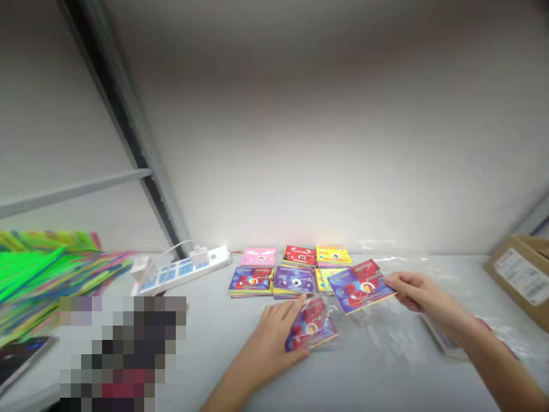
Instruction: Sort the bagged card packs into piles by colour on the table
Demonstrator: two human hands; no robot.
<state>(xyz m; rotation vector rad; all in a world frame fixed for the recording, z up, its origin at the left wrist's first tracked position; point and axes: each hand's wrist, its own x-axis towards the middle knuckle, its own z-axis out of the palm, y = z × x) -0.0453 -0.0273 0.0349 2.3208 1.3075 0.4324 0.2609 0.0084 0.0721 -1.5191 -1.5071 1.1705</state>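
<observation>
My right hand (418,294) pinches a blue-and-red printed card (363,286) by its right edge, thumb and fingers closed on it, and holds it tilted above the table. Lower and to the left, my left hand (278,332) grips a similar card in a clear plastic sleeve (315,326), with its fingers along the left side. Behind both hands, small stacks of printed cards lie in two rows. Among them are a pink stack (258,257), a red stack (299,255), a yellow stack (333,256), a purple stack (295,280) and a blue-and-red stack (251,280).
Clear plastic film (398,337) lies on the grey table, partly under my right arm. At the right edge stands a cardboard box (521,277). A white power strip (180,270) with plugs sits left of the stacks. Bright green and coloured strips (38,274) and a phone (23,357) are farther left.
</observation>
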